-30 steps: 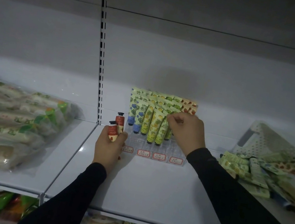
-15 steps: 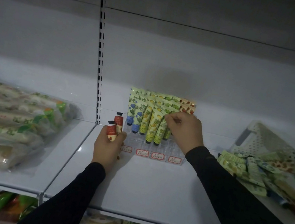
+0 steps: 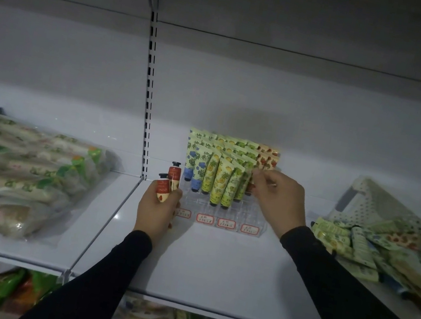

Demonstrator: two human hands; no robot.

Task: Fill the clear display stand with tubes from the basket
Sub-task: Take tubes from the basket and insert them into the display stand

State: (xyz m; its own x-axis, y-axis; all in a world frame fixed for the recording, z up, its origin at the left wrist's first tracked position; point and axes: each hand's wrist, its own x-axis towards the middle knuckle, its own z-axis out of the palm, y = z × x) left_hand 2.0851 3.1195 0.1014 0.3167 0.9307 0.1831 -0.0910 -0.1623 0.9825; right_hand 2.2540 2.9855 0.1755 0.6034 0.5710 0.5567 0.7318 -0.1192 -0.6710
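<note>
Beside the clear acrylic stand, left hand grips two red tubes; right hand pinches one.

red labels unreadable; basket cut off at right edge

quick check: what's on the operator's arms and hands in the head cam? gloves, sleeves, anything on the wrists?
Both arms wear plain, close-fitting black long sleeves that end at the wrist. The left hand and right hand are bare: no gloves. No watch, band, ring or marking shows on either. The sleeves carry no logo or pattern that can be made out.
</note>
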